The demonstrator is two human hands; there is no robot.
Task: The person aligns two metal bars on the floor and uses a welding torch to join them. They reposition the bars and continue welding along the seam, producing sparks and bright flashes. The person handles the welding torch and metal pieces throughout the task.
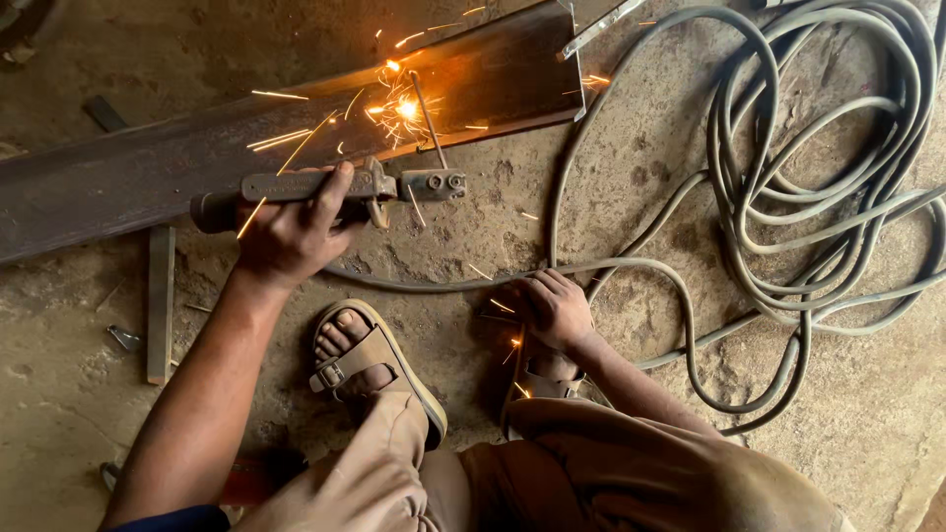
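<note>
My left hand (291, 232) is wrapped tight around the handle of the electrode holder (330, 189), fingers curled over the top of the worn metal grip, which lies level and points to the right. From the holder's clamp a thin welding rod (429, 120) slants up and away to meet the long steel beam (286, 128), and where its tip touches the beam I see a bright arc (405, 106) throwing orange sparks out across the dark metal and down toward my wrist. The beam lies on the concrete floor (641, 177), running from the left edge up toward the top centre. My right hand (554, 307) rests low by my right foot, fingers bent loosely over the grey cable (453, 283) that runs along the floor just in front of my feet; I cannot tell whether it actually grips the cable or only lies on it. That cable leads off to a big loose coil of hose-like leads (828, 177) on the right. Both feet are in tan sandals (370, 365), and a short flat bar (160, 300) lies on the floor to the left.
</note>
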